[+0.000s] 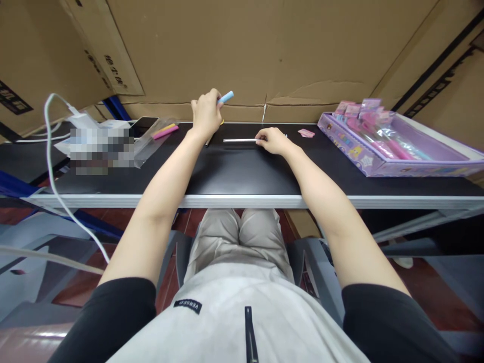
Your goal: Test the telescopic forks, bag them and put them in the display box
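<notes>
A: Left hand (207, 113)?
B: Fingers closed round a blue stick (226, 97), raised above the back of the table (242, 174), tip poking out rightward.
A: Right hand (274, 140)?
B: Fingertips pinching the right end of a thin silver rod (240, 140), roughly level. Can't tell if it touches the table.
A: Nearby?
B: Dark rod (209, 141) below left hand. Pink card (306, 133) right of right hand, then purple box (378, 169) with plastic packs (389, 138). Pink stick (165, 132) left, at a clear bag (145, 154).
</notes>
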Tool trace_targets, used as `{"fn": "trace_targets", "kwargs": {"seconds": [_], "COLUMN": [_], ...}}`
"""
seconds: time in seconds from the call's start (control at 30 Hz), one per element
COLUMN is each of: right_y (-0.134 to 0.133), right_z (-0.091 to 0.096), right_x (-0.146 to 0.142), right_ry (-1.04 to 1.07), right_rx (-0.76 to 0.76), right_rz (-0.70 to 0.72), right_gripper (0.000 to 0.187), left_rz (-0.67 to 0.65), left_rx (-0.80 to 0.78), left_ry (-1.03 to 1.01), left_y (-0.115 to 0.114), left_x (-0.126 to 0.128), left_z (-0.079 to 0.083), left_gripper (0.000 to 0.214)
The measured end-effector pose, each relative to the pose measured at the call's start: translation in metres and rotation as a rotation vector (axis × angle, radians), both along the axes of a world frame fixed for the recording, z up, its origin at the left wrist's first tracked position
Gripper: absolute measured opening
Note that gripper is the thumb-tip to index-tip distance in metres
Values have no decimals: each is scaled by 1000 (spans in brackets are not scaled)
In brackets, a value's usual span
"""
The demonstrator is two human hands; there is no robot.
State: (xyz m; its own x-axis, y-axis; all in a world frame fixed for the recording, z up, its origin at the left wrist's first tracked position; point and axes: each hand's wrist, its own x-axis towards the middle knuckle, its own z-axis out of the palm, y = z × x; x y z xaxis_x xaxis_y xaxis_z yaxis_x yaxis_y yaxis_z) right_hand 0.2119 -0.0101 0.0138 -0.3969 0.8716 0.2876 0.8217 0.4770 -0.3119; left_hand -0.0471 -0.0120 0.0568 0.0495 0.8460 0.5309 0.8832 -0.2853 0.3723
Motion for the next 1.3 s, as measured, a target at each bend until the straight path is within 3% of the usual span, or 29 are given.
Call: {"fn": "trace_targets", "kwargs": {"seconds": [0.17, 0.33, 0.53, 0.97, 1.3], "right_y": [1, 0, 1, 13, 4], "right_z": [-1, 1, 1, -1, 4], "right_x": [0, 0, 3, 15, 10], "right_ry": [9, 16, 20, 45, 31], "right_rx": [4, 0, 23, 84, 69], "right_rz": [-2, -32, -47, -112, -113], "right_gripper": [27, 25, 27, 27, 23], "left_rz": [-126, -192, -202, -97, -134], "left_rx": [-93, -163, -208, -237, -232], "left_ry": [25, 5, 38, 75, 68], "left_y": [4, 12, 13, 17, 22], "left_x": [-7, -21, -16, -24, -27], "left_z": [-28, -42, -46, -49, -53], "left_gripper": [34, 29, 27, 36, 34]}}
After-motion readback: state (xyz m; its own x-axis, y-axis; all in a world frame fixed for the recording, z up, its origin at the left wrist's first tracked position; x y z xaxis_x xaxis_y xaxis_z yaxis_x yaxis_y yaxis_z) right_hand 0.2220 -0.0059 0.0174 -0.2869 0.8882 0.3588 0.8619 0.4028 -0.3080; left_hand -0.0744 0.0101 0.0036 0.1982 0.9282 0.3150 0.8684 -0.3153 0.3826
